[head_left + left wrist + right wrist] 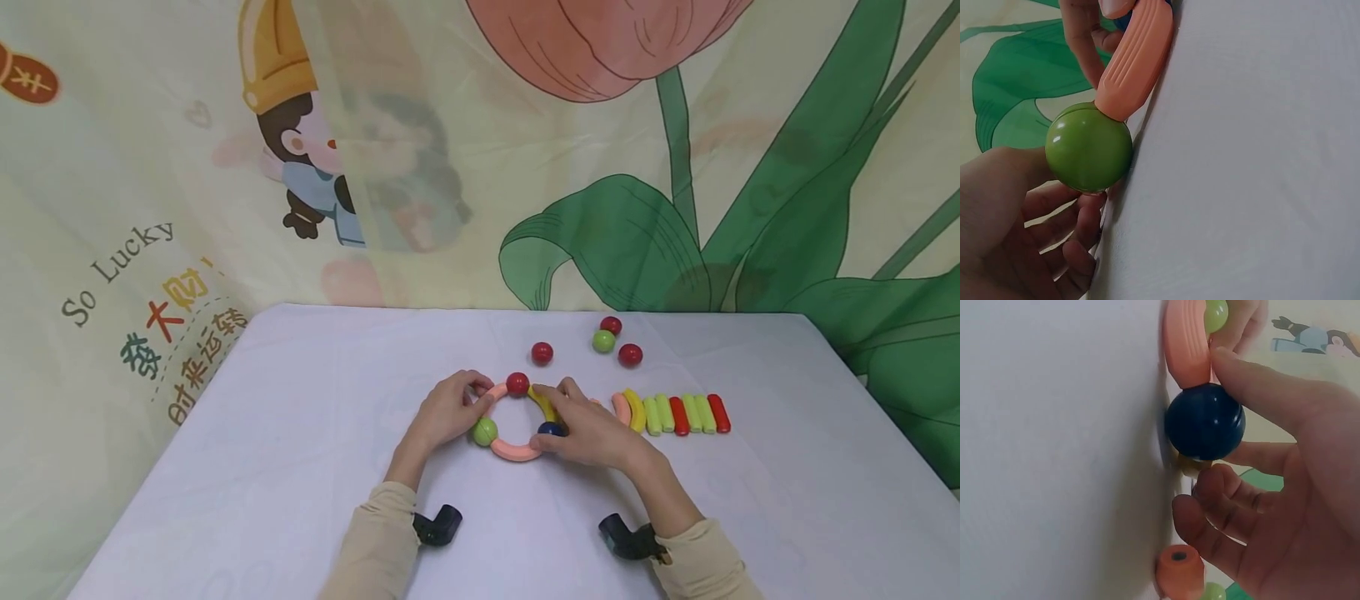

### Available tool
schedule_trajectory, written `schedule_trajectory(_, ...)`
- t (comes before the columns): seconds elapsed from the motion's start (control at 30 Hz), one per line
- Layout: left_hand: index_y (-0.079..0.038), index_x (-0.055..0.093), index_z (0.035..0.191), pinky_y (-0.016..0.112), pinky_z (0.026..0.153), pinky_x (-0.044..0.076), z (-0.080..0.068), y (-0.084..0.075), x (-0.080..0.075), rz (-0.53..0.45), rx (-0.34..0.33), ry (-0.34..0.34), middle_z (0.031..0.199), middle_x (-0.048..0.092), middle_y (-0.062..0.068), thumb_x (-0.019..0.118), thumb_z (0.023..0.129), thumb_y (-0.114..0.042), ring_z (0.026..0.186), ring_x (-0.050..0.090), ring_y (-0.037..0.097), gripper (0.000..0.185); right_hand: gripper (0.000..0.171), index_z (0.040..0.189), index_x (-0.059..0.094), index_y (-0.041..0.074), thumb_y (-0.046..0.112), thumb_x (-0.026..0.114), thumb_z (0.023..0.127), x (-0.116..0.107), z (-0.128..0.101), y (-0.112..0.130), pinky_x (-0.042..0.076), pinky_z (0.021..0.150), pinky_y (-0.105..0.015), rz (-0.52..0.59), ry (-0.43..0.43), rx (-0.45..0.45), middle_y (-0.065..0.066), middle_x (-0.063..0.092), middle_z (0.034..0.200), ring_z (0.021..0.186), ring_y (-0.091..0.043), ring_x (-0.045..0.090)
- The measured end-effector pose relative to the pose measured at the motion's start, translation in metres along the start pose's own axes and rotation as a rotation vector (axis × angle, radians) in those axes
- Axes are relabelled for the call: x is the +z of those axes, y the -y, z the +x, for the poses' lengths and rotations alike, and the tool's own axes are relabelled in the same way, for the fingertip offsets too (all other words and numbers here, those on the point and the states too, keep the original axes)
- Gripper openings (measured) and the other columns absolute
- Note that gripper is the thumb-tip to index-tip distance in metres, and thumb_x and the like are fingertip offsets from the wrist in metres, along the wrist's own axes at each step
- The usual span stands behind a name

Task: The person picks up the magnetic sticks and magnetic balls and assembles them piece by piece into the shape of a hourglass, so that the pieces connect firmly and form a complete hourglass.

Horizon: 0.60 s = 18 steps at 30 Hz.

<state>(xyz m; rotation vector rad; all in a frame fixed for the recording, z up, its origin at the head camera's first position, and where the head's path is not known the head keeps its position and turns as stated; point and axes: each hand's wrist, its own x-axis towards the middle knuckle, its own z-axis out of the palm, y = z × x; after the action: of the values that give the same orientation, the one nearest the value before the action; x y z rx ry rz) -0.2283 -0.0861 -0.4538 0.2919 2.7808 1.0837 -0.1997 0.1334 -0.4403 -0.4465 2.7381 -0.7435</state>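
Observation:
On the white table lies a toy ring of balls and curved sticks. A red ball (517, 383) tops it, a green ball (484, 431) sits at its left and a dark blue ball (1205, 422) at its right. A pink curved stick (515, 452) joins the green and blue balls along the near side; a yellow curved stick (543, 403) runs between red and blue. My left hand (448, 410) grips the ring's upper left, around another pink curved stick (497, 391). With thumb by the blue ball and fingers at the yellow stick, my right hand (592, 427) holds the right side.
A row of short sticks lies right of the ring, with a yellow curved one (634, 410), several light green ones and red ones (718, 413). Behind are loose red balls (542, 353) and a green ball (603, 341). A printed cloth (420, 275) hangs beyond the table (300, 350).

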Motion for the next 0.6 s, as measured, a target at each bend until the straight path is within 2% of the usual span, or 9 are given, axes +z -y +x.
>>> schedule_trajectory(0.3, -0.012, 0.066, 0.113, 0.024, 0.058, 0.038, 0.000, 0.001, 0.002, 0.001, 0.009, -0.001, 0.089, 0.059, 0.000, 0.062, 0.090, -0.029, 0.071, 0.048, 0.013, 0.029, 0.056, 0.139, 0.044, 0.017, 0.034, 0.063, 0.089, -0.014, -0.004, -0.012, 0.048, 0.060, -0.023, 0.095, -0.021, -0.038, -0.003, 0.052, 0.103, 0.078, -0.013, 0.050)
schedule_trajectory(0.4, -0.012, 0.066, 0.113, 0.024, 0.058, 0.037, 0.000, 0.002, 0.003, 0.006, 0.017, -0.004, 0.088, 0.059, 0.001, 0.062, 0.090, -0.029, 0.070, 0.048, 0.013, 0.029, 0.052, 0.138, 0.044, 0.015, 0.029, 0.061, 0.091, -0.021, -0.006, -0.018, 0.049, 0.058, -0.025, 0.138, -0.017, -0.034, -0.004, 0.053, 0.100, 0.070, -0.014, 0.054)
schedule_trajectory(0.53, -0.012, 0.066, 0.112, 0.024, 0.057, 0.037, 0.001, 0.002, 0.004, 0.013, 0.013, -0.008, 0.087, 0.059, 0.001, 0.062, 0.090, -0.029, 0.070, 0.048, 0.013, 0.028, 0.050, 0.137, 0.044, 0.014, 0.028, 0.060, 0.092, -0.032, -0.009, -0.031, 0.050, 0.058, -0.028, 0.175, -0.041, -0.014, -0.005, 0.055, 0.101, 0.073, -0.017, 0.056)
schedule_trajectory(0.6, -0.012, 0.066, 0.112, 0.024, 0.057, 0.036, 0.001, 0.002, 0.004, 0.014, 0.010, -0.008, 0.086, 0.058, 0.001, 0.062, 0.090, -0.030, 0.069, 0.047, 0.013, 0.029, 0.049, 0.136, 0.045, 0.013, 0.028, 0.060, 0.092, -0.038, -0.011, -0.038, 0.050, 0.060, -0.027, 0.177, -0.070, -0.004, -0.006, 0.056, 0.104, 0.082, -0.018, 0.055)
